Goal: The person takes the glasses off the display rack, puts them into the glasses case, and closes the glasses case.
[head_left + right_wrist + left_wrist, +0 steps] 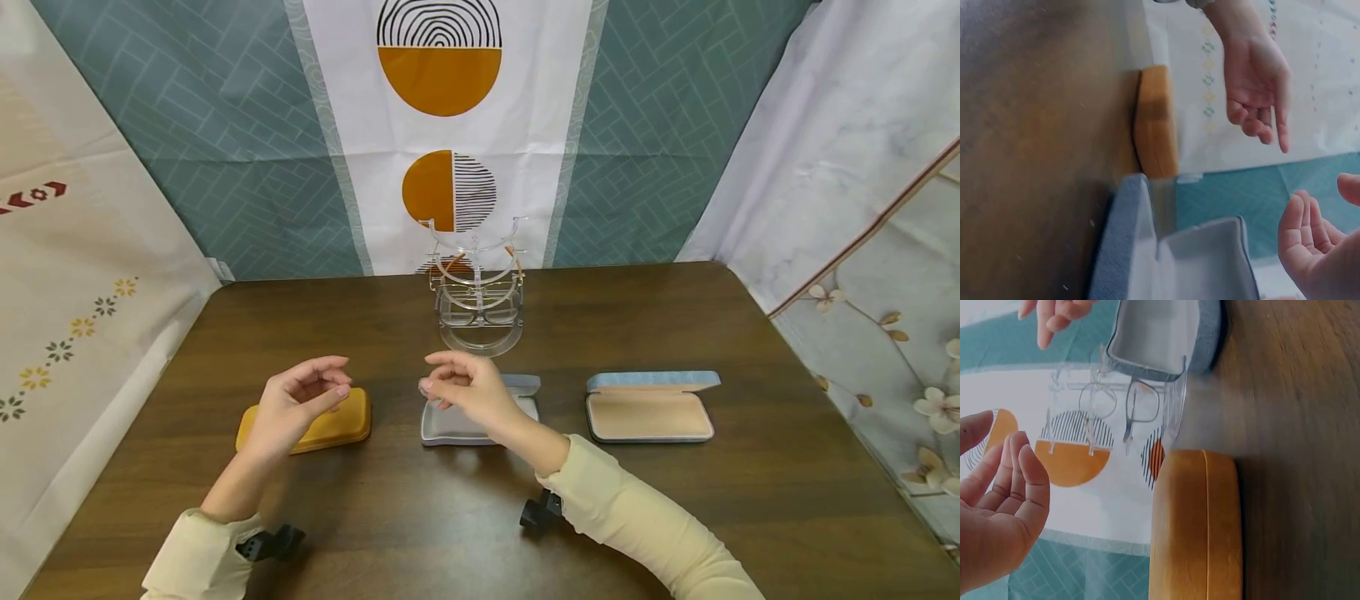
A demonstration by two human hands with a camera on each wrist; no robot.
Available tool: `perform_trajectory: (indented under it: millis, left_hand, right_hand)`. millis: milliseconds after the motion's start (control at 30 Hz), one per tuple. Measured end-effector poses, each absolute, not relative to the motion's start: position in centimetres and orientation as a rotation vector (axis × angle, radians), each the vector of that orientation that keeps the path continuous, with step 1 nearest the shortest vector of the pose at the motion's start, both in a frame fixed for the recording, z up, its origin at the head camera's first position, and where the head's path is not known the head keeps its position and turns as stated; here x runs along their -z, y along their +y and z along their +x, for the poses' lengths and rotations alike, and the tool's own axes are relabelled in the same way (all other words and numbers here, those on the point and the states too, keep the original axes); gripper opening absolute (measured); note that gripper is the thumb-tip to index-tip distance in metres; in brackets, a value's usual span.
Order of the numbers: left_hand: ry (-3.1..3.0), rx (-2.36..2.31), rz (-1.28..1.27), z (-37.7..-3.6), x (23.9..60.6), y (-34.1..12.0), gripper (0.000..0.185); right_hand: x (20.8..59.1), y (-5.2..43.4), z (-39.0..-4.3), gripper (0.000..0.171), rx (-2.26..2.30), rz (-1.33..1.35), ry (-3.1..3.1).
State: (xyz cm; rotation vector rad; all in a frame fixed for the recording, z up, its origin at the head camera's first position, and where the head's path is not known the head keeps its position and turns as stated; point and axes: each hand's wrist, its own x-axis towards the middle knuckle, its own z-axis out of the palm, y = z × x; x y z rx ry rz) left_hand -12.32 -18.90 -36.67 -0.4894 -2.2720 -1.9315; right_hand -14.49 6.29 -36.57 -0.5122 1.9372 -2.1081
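Fingers of your left hand (296, 400) are loosely curled and hold nothing, raised above the closed yellow glasses case (330, 425) on the worktop (750, 500). Your right hand (468, 390) is likewise relaxed and empty, over the open grey glasses case (450, 429). An open blue case (648, 408) lies further right; behind stands a clear glasses stand (478, 292).

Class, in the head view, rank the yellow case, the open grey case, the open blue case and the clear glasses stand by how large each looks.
1. Open blue case
2. Yellow case and open grey case: hands cover part of each, so unsure which is larger
3. Clear glasses stand: farther away, so its rank is unsure
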Motion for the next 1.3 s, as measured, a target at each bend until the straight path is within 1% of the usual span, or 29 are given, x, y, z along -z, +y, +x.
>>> perform_trajectory:
  millis: [233,500,1000,1300]
  left_hand:
    - [-2.277,1.967,-0.487,-13.6,36.2,-17.8,0.048]
    - [-2.26,2.019,-0.472,-14.8,36.2,-16.8,0.056]
    - [-2.248,2.125,-0.356,-17.2,35.9,-15.8,0.059]
    - [-2.28,2.074,-0.328,-18.6,35.7,-14.8,0.058]
  right_hand:
    - [35.8,8.2,-15.9,0.035,2.123,-0.462,2.018]
    - [34.7,9.9,-17.3,0.033,2.137,-0.428,2.082]
    - [33.8,11.7,-20.0,0.036,2.19,-0.328,2.096]
    - [33.8,12.9,-21.6,0.037,2.195,-0.266,2.124]
